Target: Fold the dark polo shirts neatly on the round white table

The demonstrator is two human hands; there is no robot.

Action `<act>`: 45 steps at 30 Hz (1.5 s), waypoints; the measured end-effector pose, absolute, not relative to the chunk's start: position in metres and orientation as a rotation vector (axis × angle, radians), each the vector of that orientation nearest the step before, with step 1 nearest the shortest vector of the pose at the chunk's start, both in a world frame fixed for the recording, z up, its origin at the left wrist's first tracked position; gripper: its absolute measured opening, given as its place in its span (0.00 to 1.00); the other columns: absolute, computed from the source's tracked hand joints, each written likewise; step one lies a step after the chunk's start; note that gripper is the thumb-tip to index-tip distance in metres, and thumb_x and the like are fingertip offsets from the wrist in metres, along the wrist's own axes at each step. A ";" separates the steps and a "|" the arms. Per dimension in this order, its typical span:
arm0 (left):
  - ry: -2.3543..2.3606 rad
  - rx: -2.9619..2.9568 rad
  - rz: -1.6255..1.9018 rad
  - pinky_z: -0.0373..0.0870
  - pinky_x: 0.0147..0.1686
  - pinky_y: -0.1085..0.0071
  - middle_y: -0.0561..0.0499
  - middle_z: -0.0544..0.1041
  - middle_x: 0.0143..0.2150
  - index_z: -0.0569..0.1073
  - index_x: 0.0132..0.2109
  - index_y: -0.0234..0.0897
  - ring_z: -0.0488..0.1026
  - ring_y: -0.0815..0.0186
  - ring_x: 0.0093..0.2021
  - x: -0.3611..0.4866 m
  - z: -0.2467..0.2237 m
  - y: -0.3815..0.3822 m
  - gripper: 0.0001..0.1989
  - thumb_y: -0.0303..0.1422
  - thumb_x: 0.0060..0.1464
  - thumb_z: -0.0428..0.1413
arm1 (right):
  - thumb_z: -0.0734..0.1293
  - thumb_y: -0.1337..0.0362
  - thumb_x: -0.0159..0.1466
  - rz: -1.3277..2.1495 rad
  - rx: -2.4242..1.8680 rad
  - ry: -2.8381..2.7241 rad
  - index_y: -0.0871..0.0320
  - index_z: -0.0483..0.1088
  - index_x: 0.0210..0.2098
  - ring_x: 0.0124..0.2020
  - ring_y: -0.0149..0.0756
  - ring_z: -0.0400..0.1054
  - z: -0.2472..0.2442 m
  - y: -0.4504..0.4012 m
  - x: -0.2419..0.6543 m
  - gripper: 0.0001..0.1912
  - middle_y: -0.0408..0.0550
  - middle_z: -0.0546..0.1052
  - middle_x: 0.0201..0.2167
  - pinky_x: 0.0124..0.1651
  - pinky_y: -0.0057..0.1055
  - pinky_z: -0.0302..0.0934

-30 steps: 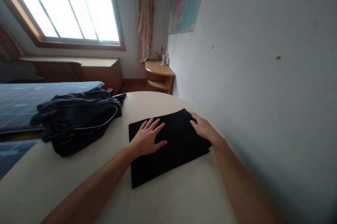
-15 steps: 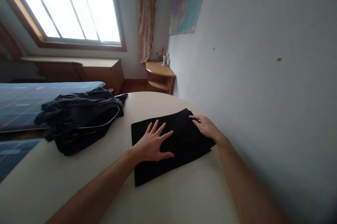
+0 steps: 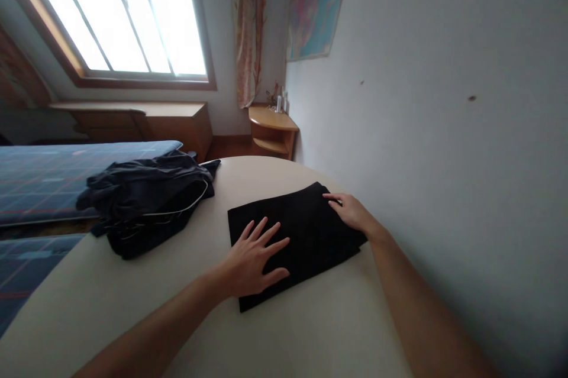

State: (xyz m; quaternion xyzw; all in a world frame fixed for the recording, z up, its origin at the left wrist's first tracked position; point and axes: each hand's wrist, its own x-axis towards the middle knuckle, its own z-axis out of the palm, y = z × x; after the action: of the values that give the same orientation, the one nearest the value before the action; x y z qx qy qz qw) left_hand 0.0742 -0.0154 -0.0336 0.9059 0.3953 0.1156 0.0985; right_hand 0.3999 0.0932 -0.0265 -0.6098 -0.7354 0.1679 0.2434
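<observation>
A folded black garment (image 3: pixel 302 230) lies flat on the pale round-edged table (image 3: pixel 275 339). My left hand (image 3: pixel 252 262) is over its left part, palm down, with the fingers spread wide. At the garment's right edge is my right hand (image 3: pixel 350 210), with finger and thumb stretched out over the cloth; its other fingers are partly hidden. To the left, a crumpled heap of dark clothes (image 3: pixel 153 189) with a thin white cord or piping rests on the table's edge.
A white wall (image 3: pixel 444 177) runs close along the right side. Beyond the table's left edge is a blue checked mattress (image 3: pixel 39 186). A wooden corner shelf (image 3: pixel 273 119) with small items and a long wooden desk (image 3: pixel 173 109) stand farther back, under a bright window.
My left hand has slid down and slightly toward me across the black garment. My right hand stays at the garment's right edge. The view has shifted slightly.
</observation>
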 end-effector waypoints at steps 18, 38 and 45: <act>1.598 2.362 0.911 0.62 0.64 0.49 0.46 0.71 0.64 0.76 0.57 0.41 0.63 0.51 0.67 0.038 -0.068 0.015 0.19 0.40 0.65 0.49 | 0.64 0.67 0.66 0.173 -1.614 -2.295 0.58 0.75 0.55 0.57 0.44 0.70 0.071 0.077 0.344 0.19 0.54 0.76 0.56 0.63 0.39 0.61; 1.450 1.413 1.406 0.68 0.56 0.57 0.41 0.80 0.51 0.67 0.58 0.33 0.76 0.55 0.54 0.023 -0.059 0.026 0.24 0.44 0.64 0.42 | 0.58 0.74 0.68 0.171 -1.625 -2.631 0.61 0.75 0.49 0.49 0.47 0.74 0.068 -0.008 0.160 0.16 0.62 0.74 0.51 0.45 0.38 0.71; 1.575 1.483 1.371 0.72 0.52 0.58 0.41 0.80 0.48 0.69 0.58 0.32 0.78 0.56 0.48 0.021 -0.060 0.030 0.25 0.44 0.62 0.47 | 0.63 0.73 0.64 0.276 -1.525 -2.597 0.63 0.62 0.64 0.51 0.51 0.71 0.022 -0.024 0.151 0.28 0.64 0.73 0.54 0.46 0.42 0.72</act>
State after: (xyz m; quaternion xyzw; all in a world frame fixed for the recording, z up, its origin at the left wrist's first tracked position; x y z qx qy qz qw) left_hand 0.0205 0.0303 -0.0601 0.5547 0.5894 0.5130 0.2862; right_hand 0.1514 -0.0239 0.0224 -0.5034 -0.8572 0.0911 0.0584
